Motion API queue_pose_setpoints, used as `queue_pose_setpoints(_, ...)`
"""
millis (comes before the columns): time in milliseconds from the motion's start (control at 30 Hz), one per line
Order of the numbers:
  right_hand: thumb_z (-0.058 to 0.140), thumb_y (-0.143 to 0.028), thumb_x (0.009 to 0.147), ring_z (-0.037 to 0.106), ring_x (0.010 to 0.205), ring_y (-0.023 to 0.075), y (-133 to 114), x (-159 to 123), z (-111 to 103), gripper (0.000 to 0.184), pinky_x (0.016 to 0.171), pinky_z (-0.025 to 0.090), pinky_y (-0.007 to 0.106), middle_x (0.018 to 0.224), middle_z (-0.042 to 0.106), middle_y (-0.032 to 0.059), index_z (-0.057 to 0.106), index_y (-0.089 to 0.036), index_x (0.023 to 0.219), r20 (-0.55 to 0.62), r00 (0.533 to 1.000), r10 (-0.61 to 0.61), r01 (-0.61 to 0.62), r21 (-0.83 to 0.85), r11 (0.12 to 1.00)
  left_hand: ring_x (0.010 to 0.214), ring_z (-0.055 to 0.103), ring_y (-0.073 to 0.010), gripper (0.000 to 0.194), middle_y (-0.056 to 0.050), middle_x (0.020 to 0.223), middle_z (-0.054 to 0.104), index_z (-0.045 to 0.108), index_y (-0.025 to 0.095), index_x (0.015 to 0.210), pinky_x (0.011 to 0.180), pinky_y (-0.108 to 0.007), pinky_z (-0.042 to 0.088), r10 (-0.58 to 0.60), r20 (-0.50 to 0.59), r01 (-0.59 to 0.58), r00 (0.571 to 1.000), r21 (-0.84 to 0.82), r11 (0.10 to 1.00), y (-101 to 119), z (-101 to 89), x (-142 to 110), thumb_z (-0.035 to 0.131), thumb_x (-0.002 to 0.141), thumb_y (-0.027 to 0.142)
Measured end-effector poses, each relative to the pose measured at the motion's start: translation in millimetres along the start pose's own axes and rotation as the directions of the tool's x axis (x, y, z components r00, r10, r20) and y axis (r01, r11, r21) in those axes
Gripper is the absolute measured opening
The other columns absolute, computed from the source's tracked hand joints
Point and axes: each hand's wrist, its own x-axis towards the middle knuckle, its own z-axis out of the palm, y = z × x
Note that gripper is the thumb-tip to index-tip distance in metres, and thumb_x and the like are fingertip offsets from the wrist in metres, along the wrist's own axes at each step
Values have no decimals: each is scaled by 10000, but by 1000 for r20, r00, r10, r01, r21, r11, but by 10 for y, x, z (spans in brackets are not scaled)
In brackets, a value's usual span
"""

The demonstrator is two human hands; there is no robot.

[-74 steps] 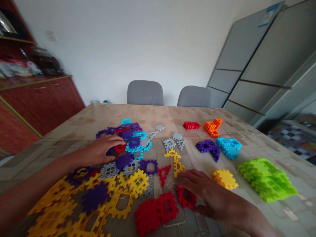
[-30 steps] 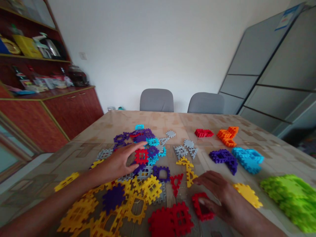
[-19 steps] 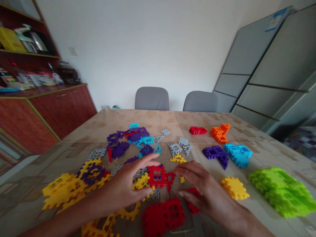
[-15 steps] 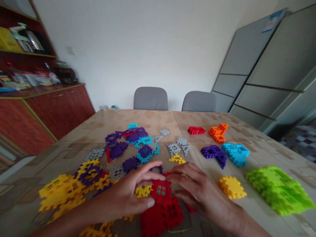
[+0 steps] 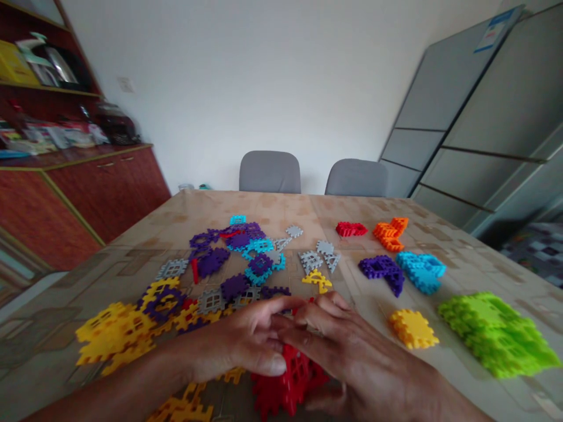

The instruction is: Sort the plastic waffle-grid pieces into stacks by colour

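Red interlocking plastic panels (image 5: 292,378), notched along their edges and with window openings, stand partly raised between my hands. My left hand (image 5: 250,337) closes on their left side, its thumb across the front and its fingers behind. From the right, my right hand (image 5: 338,340) curls over the top of the same red panels, its fingertips meeting my left fingers. Both hands hide much of the red pieces, so how they join cannot be seen. Just beyond lie a yellow triangular piece (image 5: 316,279) and a grey window piece (image 5: 211,300).
Yellow pieces (image 5: 116,331) are heaped at the left, with purple pieces (image 5: 211,262) farther back. On the right lie sorted stacks: green (image 5: 497,334), yellow (image 5: 413,329), blue (image 5: 420,271), purple (image 5: 382,272), orange (image 5: 390,234) and red (image 5: 350,229). Two grey chairs (image 5: 270,172) stand beyond.
My hands have come closer together and their fingers now meet. The red panels, flatter before, are tilted up between them. The view has shifted slightly.
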Motion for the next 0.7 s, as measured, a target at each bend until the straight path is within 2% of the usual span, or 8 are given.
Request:
queue_pose_setpoints(100, 657, -343, 912, 481, 1232, 226, -55, -18, 55, 693, 1063, 350, 373, 1351, 574, 40, 333, -274, 1521, 4, 999, 48, -47, -4, 999, 1346, 485, -322, 859, -110, 1407, 569, 372, 255, 1464, 1119, -499, 338, 12, -27, -12, 1000, 0, 1000, -15, 17, -33, 827, 737, 314)
queue_pose_setpoints(167, 670, -303, 886, 486, 1239, 242, -87, -40, 105, 707, 1074, 357, 384, 1374, 568, 63, 353, -243, 1514, 15, 993, 114, -113, -17, 993, 1318, 516, -294, 848, -92, 1418, 560, 341, 292, 1482, 1097, -468, 379, 51, -76, -43, 996, 98, 994, 0, 24, -78, 803, 773, 346)
queue_pose_setpoints(267, 743, -255, 758, 498, 1239, 308, -120, -81, 185, 856, 1078, 376, 442, 1386, 557, 156, 355, -132, 1511, -27, 964, 265, -266, -64, 962, 1280, 547, -251, 592, -52, 1399, 578, 455, 325, 1408, 1079, -412, 412, 174, -218, -75, 960, 399, 914, 28, 4, -182, 698, 871, 380)
queue_pose_setpoints(367, 727, -254, 727, 553, 1169, 343, -138, -95, 257, 744, 1035, 424, 481, 1286, 622, 186, 496, -81, 1413, -40, 920, 390, -392, -92, 915, 1270, 555, -239, 385, -32, 1363, 615, 584, 308, 1288, 1084, -367, 414, 262, -352, 16, 899, 622, 783, 12, -63, -311, 631, 910, 365)
queue_pose_setpoints(467, 710, -336, 760, 603, 1082, 356, -143, -55, 338, 584, 969, 473, 513, 1189, 673, 170, 613, -105, 1288, 33, 872, 488, -481, -124, 868, 1256, 573, -247, 369, -28, 1333, 643, 613, 294, 1268, 1051, -340, 453, 260, -417, 102, 871, 670, 735, -37, -138, -420, 603, 908, 375)
queue_pose_setpoints(567, 702, -377, 789, 615, 1066, 371, -150, 18, 436, 515, 960, 473, 545, 1189, 674, 184, 645, -115, 1228, 82, 831, 551, -530, -188, 827, 1226, 600, -249, 359, -22, 1297, 670, 643, 287, 1236, 1019, -319, 482, 264, -446, 134, 855, 682, 719, -72, -184, -479, 595, 895, 387)
queue_pose_setpoints(700, 687, -414, 832, 614, 1070, 370, -168, 75, 497, 474, 959, 465, 546, 1155, 681, 188, 653, -117, 1200, 110, 797, 593, -555, -252, 793, 1220, 602, -255, 368, -30, 1300, 671, 648, 283, 1245, 1031, -331, 475, 273, -448, 170, 851, 728, 664, -99, -211, -506, 579, 900, 393)
